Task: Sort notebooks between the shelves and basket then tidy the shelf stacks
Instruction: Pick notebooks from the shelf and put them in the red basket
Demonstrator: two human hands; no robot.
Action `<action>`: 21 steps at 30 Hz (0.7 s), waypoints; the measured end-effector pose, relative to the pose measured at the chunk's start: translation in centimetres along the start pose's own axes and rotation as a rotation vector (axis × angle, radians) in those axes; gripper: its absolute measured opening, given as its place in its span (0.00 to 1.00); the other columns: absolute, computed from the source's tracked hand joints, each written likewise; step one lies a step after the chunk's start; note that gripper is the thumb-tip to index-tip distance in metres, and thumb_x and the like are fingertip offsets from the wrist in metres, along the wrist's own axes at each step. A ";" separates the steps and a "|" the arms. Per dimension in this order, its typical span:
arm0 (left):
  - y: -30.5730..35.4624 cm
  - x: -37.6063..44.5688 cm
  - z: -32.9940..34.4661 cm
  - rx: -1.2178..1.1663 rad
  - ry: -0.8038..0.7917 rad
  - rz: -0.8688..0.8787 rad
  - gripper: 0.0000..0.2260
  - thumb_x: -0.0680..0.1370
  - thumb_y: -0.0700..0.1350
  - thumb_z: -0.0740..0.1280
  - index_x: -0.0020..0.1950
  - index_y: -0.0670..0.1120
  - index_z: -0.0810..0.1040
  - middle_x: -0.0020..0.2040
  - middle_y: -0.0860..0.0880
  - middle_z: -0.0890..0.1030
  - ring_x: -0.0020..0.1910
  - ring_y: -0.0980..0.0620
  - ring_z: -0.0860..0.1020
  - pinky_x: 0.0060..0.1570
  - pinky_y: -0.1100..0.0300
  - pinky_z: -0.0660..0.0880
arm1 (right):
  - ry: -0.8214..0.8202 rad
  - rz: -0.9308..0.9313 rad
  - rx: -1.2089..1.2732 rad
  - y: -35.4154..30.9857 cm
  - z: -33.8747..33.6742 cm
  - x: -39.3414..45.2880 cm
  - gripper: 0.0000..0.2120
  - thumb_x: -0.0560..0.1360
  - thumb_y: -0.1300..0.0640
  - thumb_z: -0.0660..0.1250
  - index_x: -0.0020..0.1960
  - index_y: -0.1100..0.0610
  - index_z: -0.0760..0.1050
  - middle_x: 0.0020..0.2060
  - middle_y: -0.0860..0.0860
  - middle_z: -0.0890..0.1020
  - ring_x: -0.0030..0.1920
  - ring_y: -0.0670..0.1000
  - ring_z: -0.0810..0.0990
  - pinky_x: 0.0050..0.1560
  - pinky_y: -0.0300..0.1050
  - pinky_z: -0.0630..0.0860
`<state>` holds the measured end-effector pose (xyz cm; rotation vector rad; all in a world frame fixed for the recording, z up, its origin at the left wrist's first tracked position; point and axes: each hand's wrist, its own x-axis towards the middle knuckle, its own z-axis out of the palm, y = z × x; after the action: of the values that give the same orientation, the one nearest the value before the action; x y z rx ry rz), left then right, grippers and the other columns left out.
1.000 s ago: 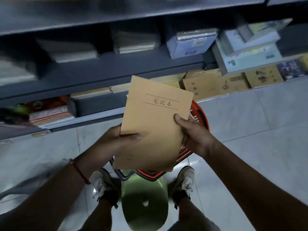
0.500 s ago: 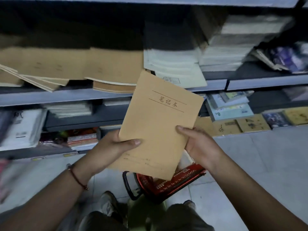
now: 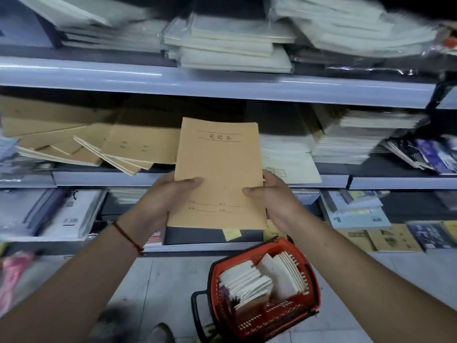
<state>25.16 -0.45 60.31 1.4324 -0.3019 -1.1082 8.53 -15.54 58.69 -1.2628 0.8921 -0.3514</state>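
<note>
Two hands | left hand [image 3: 162, 201], right hand [image 3: 274, 201] | grip brown notebook [image 3: 218, 174]

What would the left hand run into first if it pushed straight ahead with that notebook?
Probably the fanned brown notebooks on the middle shelf; the left hand points up toward them, though depth is unclear.

Dim light, glare on the shelf edge [image 3: 153, 73], blurred, bowed margins (wide-angle lens).

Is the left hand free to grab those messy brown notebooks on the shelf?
Probably not yet: the left hand and right hand both grip the brown notebook; the messy brown notebooks lie unobstructed nearby.
</note>
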 end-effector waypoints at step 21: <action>5.3 9.8 0.0 0.087 0.326 0.175 0.23 0.79 0.31 0.60 0.69 0.49 0.60 0.48 0.45 0.75 0.33 0.46 0.78 0.26 0.59 0.79 | 0.167 0.036 -0.192 -6.3 5.0 10.6 0.19 0.77 0.67 0.66 0.66 0.58 0.72 0.46 0.53 0.79 0.40 0.52 0.79 0.51 0.50 0.82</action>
<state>32.33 -8.94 60.70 1.6041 -0.2397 -0.7138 20.41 -21.27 60.64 -1.4062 1.1105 -0.3534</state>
